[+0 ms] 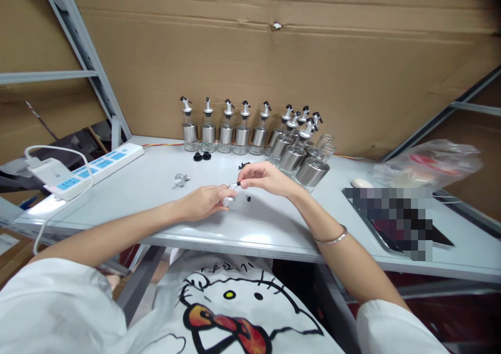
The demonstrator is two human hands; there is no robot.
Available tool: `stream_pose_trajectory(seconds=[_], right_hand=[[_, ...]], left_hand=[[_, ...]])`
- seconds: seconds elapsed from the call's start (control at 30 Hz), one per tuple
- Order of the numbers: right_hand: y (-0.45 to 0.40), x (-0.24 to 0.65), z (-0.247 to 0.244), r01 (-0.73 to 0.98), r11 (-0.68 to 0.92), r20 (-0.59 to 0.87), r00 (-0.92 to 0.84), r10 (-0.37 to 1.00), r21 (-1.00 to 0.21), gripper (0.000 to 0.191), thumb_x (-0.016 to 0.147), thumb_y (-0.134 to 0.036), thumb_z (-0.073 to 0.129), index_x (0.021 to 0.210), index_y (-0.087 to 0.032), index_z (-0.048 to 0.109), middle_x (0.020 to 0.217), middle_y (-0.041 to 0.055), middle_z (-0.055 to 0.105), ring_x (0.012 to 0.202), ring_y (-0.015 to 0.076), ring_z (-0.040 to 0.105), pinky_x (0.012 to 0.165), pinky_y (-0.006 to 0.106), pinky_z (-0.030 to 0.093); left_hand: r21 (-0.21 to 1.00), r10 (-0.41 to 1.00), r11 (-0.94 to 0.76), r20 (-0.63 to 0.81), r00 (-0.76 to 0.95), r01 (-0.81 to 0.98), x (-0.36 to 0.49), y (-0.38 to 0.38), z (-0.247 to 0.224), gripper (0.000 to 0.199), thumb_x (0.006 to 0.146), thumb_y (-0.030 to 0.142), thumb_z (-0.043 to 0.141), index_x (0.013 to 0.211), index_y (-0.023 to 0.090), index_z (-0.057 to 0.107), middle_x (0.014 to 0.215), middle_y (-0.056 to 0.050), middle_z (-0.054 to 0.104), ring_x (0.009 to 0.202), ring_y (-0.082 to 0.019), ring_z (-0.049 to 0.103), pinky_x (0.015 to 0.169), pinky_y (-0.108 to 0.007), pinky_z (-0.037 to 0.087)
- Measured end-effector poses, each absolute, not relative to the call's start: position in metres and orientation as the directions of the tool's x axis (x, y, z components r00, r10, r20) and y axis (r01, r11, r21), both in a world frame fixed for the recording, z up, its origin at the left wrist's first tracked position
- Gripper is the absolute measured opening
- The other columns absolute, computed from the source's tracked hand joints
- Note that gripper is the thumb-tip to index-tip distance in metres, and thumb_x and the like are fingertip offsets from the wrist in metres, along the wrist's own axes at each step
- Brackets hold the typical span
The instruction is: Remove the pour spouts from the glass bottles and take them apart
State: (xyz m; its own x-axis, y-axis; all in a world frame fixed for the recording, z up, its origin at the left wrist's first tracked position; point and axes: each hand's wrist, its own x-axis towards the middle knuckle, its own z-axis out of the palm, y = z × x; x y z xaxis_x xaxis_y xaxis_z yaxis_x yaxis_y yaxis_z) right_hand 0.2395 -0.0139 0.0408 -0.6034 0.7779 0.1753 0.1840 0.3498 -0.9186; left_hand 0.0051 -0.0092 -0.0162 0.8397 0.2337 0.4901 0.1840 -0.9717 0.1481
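Near the table's front edge, my left hand (203, 201) is closed around a silver pourer spout (229, 199), its base showing below my fingers. My right hand (266, 178) pinches a small black cap (238, 184) at the spout's tip; cap and spout appear to touch. A tiny black piece (248, 199) lies just right of the spout. Behind my right fingers are more black pieces (243, 165), partly hidden. Another silver pourer spout (181, 179) rests on its side to the left. Two black stoppers (202, 156) stand farther back.
A row of glass bottles with steel sleeves and pourer tops (226, 133) stands along the cardboard wall (235, 56); an untopped bottle (314, 171) is at right. A power strip (97, 168) lies left. At right are a blurred tablet-like object (385, 234) and a plastic bag (438, 161).
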Motion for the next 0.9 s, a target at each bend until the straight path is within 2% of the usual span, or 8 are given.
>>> stream_pose_trajectory(seconds=[0.2,0.33,0.43,0.53,0.73,0.8,0.9], right_hand=[[-0.012,0.240,0.039,0.208,0.358,0.149,-0.642,0.752,-0.910,0.019,0.071,-0.032,0.073,0.076,-0.016,0.065,0.072,0.0004,0.065,0.065,0.0106,0.055,0.066,0.027,0.045],[-0.012,0.241,0.038,0.199,0.343,0.138,-0.652,0.746,-0.918,0.020,0.071,-0.033,0.073,0.077,-0.015,0.065,0.070,-0.0002,0.065,0.064,0.0102,0.055,0.065,0.027,0.045],[-0.013,0.241,0.040,0.178,0.322,0.130,-0.661,0.739,-0.930,0.021,0.071,-0.033,0.074,0.077,-0.015,0.063,0.069,-0.0005,0.064,0.065,0.0104,0.056,0.066,0.026,0.045],[-0.016,0.241,0.043,0.136,0.286,0.116,-0.693,0.711,-0.948,0.024,0.073,-0.035,0.074,0.081,-0.015,0.062,0.071,-0.0005,0.064,0.068,0.0105,0.057,0.069,0.027,0.046],[-0.021,0.235,0.039,0.076,0.177,0.052,-0.781,0.622,-0.981,0.045,0.086,-0.049,0.060,0.114,-0.014,0.061,0.074,-0.0011,0.060,0.068,0.0091,0.053,0.071,0.028,0.044],[-0.022,0.233,0.037,0.063,0.169,0.053,-0.793,0.607,-0.984,0.046,0.085,-0.049,0.060,0.113,-0.013,0.061,0.075,-0.0009,0.059,0.067,0.0082,0.052,0.070,0.027,0.042],[-0.022,0.231,0.036,0.027,0.159,0.073,-0.803,0.591,-0.987,0.043,0.083,-0.050,0.063,0.105,-0.013,0.062,0.072,-0.0016,0.058,0.066,0.0078,0.051,0.068,0.026,0.040]], left_hand=[[0.103,0.283,-0.959,0.389,0.877,0.264,0.006,-0.010,-0.016,0.027,0.093,0.024,0.049,0.120,0.020,0.048,0.092,-0.004,0.062,0.074,-0.015,0.059,0.073,-0.026,0.045],[0.064,0.279,-0.959,0.375,0.884,0.275,0.006,-0.010,-0.017,0.029,0.094,0.025,0.048,0.123,0.021,0.048,0.092,-0.004,0.062,0.074,-0.015,0.059,0.073,-0.025,0.045],[0.024,0.255,-0.963,0.393,0.883,0.268,0.007,-0.009,-0.018,0.028,0.095,0.027,0.046,0.122,0.020,0.048,0.093,-0.005,0.062,0.073,-0.015,0.060,0.072,-0.025,0.046],[0.043,0.213,-0.975,0.461,0.861,0.218,0.007,-0.009,-0.018,0.028,0.096,0.030,0.044,0.122,0.019,0.047,0.095,-0.006,0.063,0.073,-0.016,0.061,0.072,-0.027,0.048],[0.127,0.195,-0.980,0.497,0.846,0.152,0.006,-0.008,-0.016,0.029,0.096,0.031,0.044,0.124,0.022,0.044,0.099,-0.007,0.068,0.084,-0.017,0.065,0.079,-0.030,0.050],[0.110,0.171,-0.985,0.501,0.848,0.134,0.005,-0.008,-0.017,0.030,0.096,0.030,0.045,0.124,0.022,0.043,0.098,-0.007,0.069,0.082,-0.017,0.065,0.079,-0.031,0.050],[0.018,0.111,-0.993,0.546,0.831,0.121,0.004,-0.007,-0.018,0.030,0.097,0.032,0.044,0.124,0.020,0.042,0.096,-0.007,0.069,0.078,-0.017,0.065,0.075,-0.029,0.050]])
